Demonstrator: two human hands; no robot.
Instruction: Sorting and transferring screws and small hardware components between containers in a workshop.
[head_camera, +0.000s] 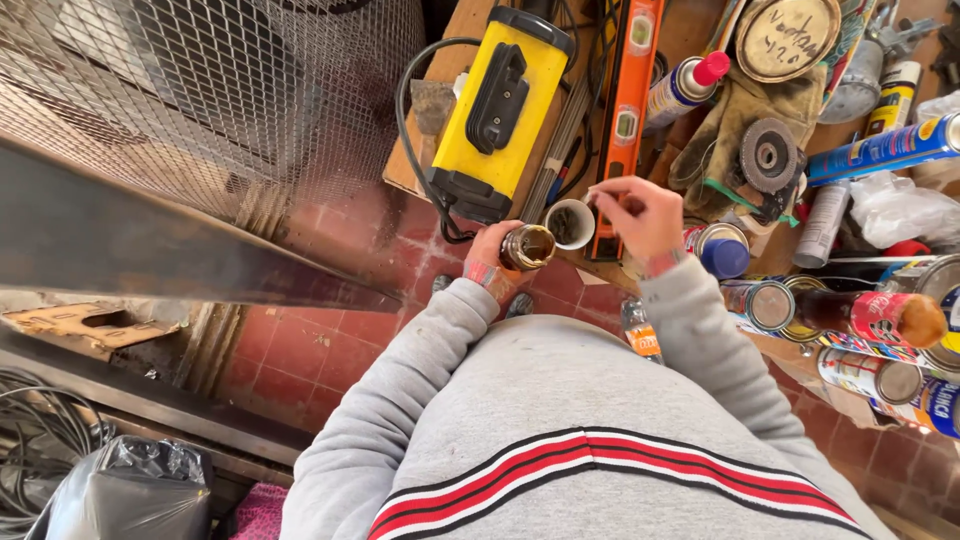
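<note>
My left hand (492, 262) grips a small open brown jar (527, 247), its mouth facing up toward me. Just right of it stands a white cup (570, 223) at the bench edge. My right hand (632, 215) hovers over the cup with fingers pinched on something thin at the cup's rim; what it holds is too small to tell. Both arms wear grey sleeves.
A yellow machine with a black handle (497, 110) and an orange spirit level (627, 110) lie on the wooden bench. Spray cans (880, 150), tins (770, 305), a work glove with a grinding disc (768, 155) crowd the right. A metal mesh panel (200, 100) and dark steel bar (150, 240) stand left over red floor tiles.
</note>
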